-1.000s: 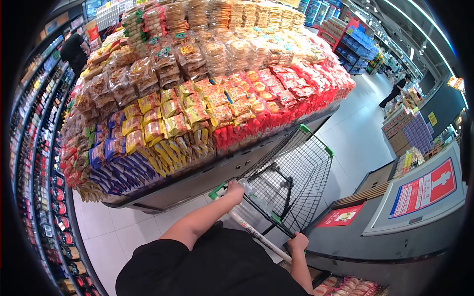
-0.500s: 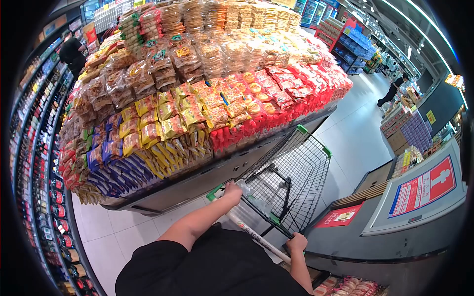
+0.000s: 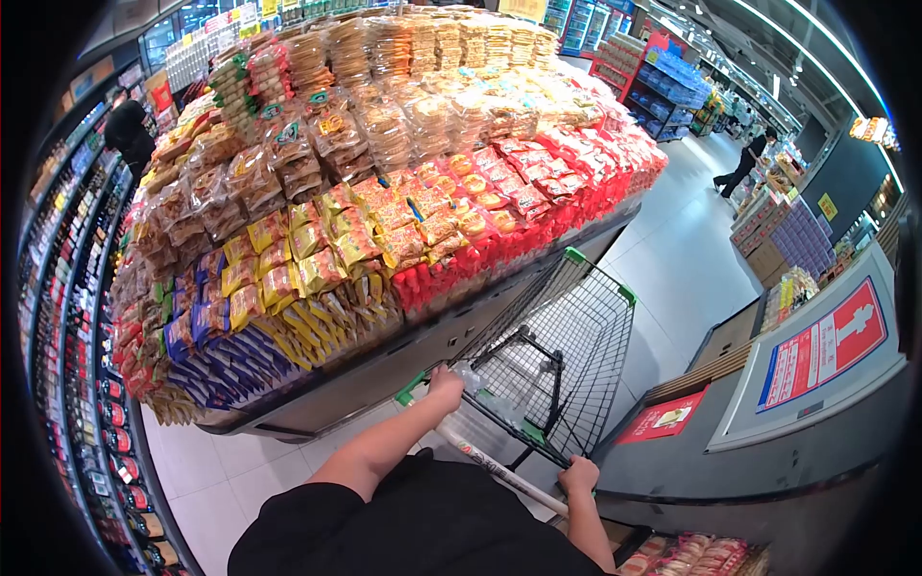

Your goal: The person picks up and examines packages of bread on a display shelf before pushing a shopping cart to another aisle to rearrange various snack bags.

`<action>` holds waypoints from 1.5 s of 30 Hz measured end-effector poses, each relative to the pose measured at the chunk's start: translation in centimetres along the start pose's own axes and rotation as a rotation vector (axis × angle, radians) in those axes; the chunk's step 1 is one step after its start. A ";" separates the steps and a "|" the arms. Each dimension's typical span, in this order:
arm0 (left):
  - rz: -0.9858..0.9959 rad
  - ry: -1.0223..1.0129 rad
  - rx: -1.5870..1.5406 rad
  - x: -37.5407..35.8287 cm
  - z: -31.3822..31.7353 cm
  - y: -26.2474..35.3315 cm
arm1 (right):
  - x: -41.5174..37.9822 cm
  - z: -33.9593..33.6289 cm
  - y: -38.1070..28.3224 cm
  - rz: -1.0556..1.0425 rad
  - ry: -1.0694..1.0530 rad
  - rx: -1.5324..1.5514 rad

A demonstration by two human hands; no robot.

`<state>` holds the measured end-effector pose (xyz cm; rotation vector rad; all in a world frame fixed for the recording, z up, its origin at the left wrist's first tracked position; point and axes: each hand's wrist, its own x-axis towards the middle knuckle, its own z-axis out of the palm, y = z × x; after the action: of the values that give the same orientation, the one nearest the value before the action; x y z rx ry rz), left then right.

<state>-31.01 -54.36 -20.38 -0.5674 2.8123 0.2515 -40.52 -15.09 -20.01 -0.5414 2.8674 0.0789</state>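
A wire shopping cart point(image 3: 576, 336) with green corners stands in front of me, its basket showing only something clear and plastic near the handle end. My left hand point(image 3: 446, 387) is closed round the cart's rim at the green left corner. Fingers wrapped, my right hand point(image 3: 578, 475) grips the cart's right corner. Between both hands runs the pale handle bar point(image 3: 499, 468), with printing on it.
A large display of packaged snacks point(image 3: 384, 221) rises left of the cart. Bottle shelves point(image 3: 58, 288) line the far left, with a person point(image 3: 130, 134) beside them. A grey counter point(image 3: 749, 461) is at right. Another person point(image 3: 747, 165) stands farther up the aisle.
The view has shifted slightly, with the snack display lower and farther left. The person up the aisle appears farther left, legs apart. Both hands keep their hold on the cart.
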 end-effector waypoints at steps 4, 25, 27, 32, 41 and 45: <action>0.014 0.016 0.004 0.0 0.1 -0.1 | 0.1 -0.1 0.0 0.010 -0.064 -0.028; 0.002 0.032 -0.003 0.8 0.1 -0.2 | 0.5 0.1 0.0 -0.010 -0.007 -0.009; 0.001 0.036 0.004 0.8 0.2 -0.2 | 0.5 0.4 0.1 -0.011 0.012 -0.015; -0.008 0.020 0.012 0.9 0.0 -0.1 | 0.3 -0.6 -0.3 -0.002 -0.029 0.000; -0.001 0.059 -0.013 1.1 0.7 -0.3 | 0.6 0.2 0.2 0.003 -0.025 -0.004; 0.003 0.047 -0.021 1.2 0.6 -0.3 | 0.7 -0.2 0.0 0.003 -0.039 -0.011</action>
<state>-31.81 -54.96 -21.35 -0.5807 2.8595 0.2720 -41.21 -15.37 -19.96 -0.5313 2.8315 0.1049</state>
